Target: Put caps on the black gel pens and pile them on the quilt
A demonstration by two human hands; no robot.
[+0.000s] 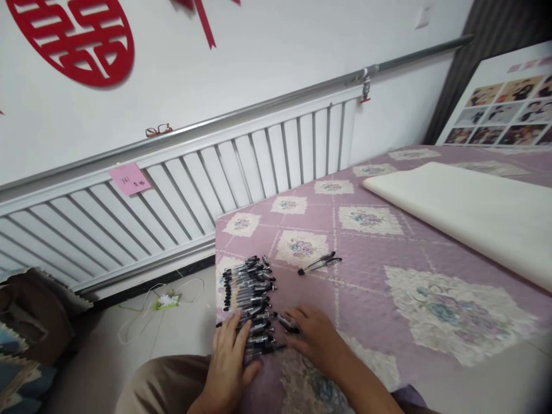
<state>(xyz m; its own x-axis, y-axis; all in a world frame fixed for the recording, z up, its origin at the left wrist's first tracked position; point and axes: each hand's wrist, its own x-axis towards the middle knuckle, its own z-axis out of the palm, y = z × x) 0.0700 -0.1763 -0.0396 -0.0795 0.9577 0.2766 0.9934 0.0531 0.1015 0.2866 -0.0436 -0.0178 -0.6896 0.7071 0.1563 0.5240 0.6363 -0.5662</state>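
A long row of black-capped clear pens (pixel 250 290) lies side by side along the near left edge of the bed-like surface. Over the near end of this row, my left hand (pixel 228 359) rests with its fingers stretched out, touching the pens. My right hand (pixel 317 339) is just right of the row, its thumb and fingers around the end of a pen (pixel 288 324). Part of that pen is hidden by the fingers. Two or so loose pens (pixel 319 263) lie apart, beyond my right hand.
The pens lie on a purple floral cover (pixel 366 247). A cream folded sheet (pixel 466 201) lies at the right. A white radiator (pixel 254 167) with a pink note (pixel 129 179) runs along the wall. A cable with a small green-edged item (pixel 167 300) is on the floor.
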